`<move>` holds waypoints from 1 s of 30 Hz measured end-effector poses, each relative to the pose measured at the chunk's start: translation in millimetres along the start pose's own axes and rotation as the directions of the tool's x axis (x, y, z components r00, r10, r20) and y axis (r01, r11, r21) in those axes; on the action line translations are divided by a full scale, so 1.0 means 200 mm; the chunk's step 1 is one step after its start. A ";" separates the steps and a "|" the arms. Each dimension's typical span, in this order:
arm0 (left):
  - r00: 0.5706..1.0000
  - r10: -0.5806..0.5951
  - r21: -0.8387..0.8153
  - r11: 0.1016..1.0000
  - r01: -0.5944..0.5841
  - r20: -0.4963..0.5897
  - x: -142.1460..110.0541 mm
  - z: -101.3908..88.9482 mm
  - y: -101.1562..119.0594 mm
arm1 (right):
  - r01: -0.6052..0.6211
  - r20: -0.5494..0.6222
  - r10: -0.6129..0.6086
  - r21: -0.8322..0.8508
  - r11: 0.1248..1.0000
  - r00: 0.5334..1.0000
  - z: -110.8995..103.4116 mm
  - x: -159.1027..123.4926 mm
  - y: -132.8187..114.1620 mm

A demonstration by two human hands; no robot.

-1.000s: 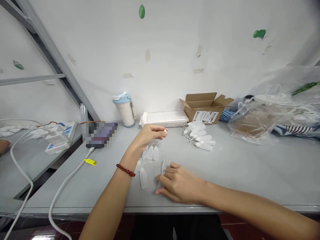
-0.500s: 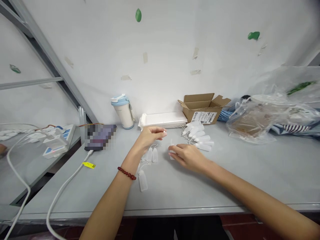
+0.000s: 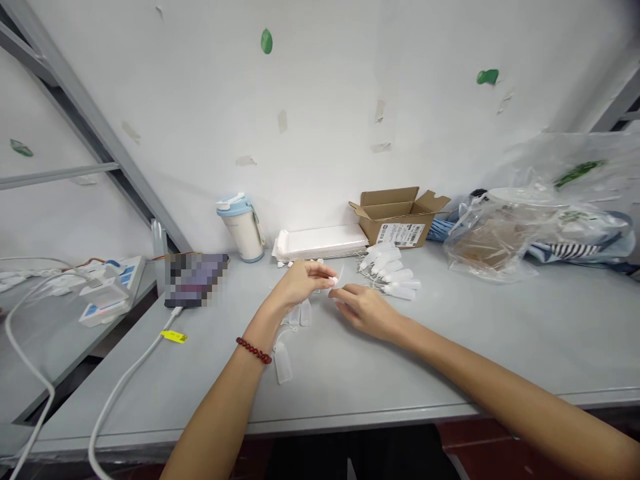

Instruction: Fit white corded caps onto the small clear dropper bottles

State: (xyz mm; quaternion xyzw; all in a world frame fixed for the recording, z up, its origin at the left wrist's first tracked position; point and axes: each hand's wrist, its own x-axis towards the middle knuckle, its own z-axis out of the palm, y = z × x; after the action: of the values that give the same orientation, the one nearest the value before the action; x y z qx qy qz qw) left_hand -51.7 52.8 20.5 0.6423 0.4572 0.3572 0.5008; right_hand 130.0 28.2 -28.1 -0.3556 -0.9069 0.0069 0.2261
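Left hand point(image 3: 303, 283) pinches small white cap point(image 3: 333, 282); right hand point(image 3: 369, 311), close beside, pinches mostly hidden clear bottle point(image 3: 341, 273). More bottles point(image 3: 399, 275) lie on table point(image 3: 450, 347).

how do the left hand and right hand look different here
The left hand has a red bracelet at its wrist; the right hand has none. The left hand pinches a small white piece; what the right hand holds is mostly hidden. Both are bare, with fingertips close together above the table.
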 end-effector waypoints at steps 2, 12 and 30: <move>1.000 0.021 0.067 0.998 -0.021 -0.001 0.00 -0.01 0.00 | 0.011 0.017 -0.011 0.001 1.000 1.000 0.01 0.00 0.00; 0.998 0.040 0.297 0.954 -0.052 0.045 -0.01 -0.04 0.01 | 0.063 -0.020 -0.062 0.062 0.996 0.998 0.06 0.00 0.01; 0.992 0.122 0.017 0.992 -0.122 0.019 -0.01 0.01 0.02 | -0.239 0.023 0.339 0.755 0.611 0.940 -0.05 0.03 0.04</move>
State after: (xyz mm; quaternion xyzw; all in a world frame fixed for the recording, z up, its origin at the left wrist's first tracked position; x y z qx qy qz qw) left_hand -49.7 49.5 23.9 0.6769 0.4156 0.3771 0.4763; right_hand 135.8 36.9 -17.1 -0.3723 -0.7380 0.3931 0.4027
